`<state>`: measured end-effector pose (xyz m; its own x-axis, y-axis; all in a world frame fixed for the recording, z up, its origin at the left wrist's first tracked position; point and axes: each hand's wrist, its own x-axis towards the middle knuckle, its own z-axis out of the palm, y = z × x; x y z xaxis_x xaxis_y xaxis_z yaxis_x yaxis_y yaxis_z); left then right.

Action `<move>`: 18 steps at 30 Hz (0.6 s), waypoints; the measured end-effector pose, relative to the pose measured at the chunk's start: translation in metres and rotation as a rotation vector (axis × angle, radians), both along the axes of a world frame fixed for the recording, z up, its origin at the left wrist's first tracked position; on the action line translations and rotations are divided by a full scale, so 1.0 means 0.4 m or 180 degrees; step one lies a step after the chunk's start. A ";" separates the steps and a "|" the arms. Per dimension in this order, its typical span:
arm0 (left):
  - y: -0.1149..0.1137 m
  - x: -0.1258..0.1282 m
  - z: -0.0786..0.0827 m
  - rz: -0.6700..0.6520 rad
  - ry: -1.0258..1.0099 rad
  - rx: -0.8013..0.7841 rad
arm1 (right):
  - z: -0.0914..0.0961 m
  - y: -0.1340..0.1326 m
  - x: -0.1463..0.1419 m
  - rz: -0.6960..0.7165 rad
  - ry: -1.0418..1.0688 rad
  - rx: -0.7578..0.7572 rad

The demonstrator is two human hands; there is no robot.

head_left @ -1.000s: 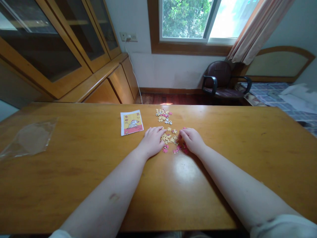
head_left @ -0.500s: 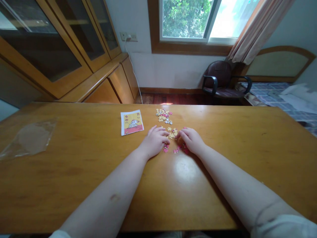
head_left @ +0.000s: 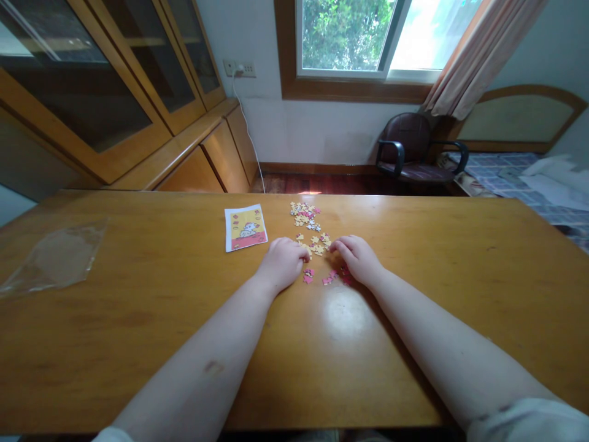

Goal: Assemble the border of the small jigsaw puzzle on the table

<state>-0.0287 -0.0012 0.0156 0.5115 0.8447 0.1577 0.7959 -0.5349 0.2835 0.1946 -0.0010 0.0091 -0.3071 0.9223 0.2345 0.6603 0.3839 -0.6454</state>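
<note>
Head view: both bare forearms reach forward over a wooden tabletop (head_left: pixel 138 294), and the hands meet near its middle around a scatter of loose puzzle pieces (head_left: pixel 315 244), mostly yellow with some pink. The left hand (head_left: pixel 280 263) lies knuckles up at the 9 o'clock side of the scatter, its fingers (head_left: pixel 297 250) curled inward and narrow, the tips touching the nearest yellow pieces; whether a piece is pinched between them cannot be told. The right hand (head_left: pixel 361 261) sits at the 3 o'clock side, its fingers (head_left: pixel 339 247) bent and close together, tips down on the tabletop among the pieces; whether they hold one cannot be told either. A few pink pieces (head_left: pixel 329 277) lie at 6 o'clock of the scatter, between the two wrists. A second small heap of pieces (head_left: pixel 304 215) lies at 12 o'clock, a little apart from the hands. A printed reference card (head_left: pixel 245 228) lies flat at 10 o'clock of the left hand, near but not touching it. A clear plastic bag (head_left: pixel 55 256) lies well apart at the tabletop's 9 o'clock edge. Beyond the tabletop stand a glass-fronted wooden cabinet (head_left: pixel 115 92) at 10 o'clock, a window (head_left: pixel 368 37) at 12 o'clock, and a dark armchair (head_left: pixel 411 150) at 1 o'clock.
</note>
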 end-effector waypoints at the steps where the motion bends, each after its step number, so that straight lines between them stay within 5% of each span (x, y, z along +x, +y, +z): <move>1: 0.000 0.001 0.000 0.0027 -0.0023 -0.0005 | -0.003 0.003 0.006 -0.0204 0.0185 -0.0015; 6: 0.000 0.004 0.003 0.0133 -0.0116 -0.0052 | -0.021 0.022 0.036 -0.1127 0.0888 0.0000; 13: 0.001 0.004 0.004 0.0196 -0.0281 0.0013 | -0.013 0.024 0.030 -0.0863 -0.0241 -0.0148; 18: 0.002 0.001 0.004 0.0438 -0.0467 0.0041 | 0.002 0.009 0.023 -0.1031 -0.0273 -0.0503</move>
<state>-0.0281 -0.0005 0.0174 0.3620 0.9025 0.2333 0.8125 -0.4282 0.3956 0.2038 0.0026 0.0101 -0.0057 0.9977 0.0674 0.7854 0.0462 -0.6172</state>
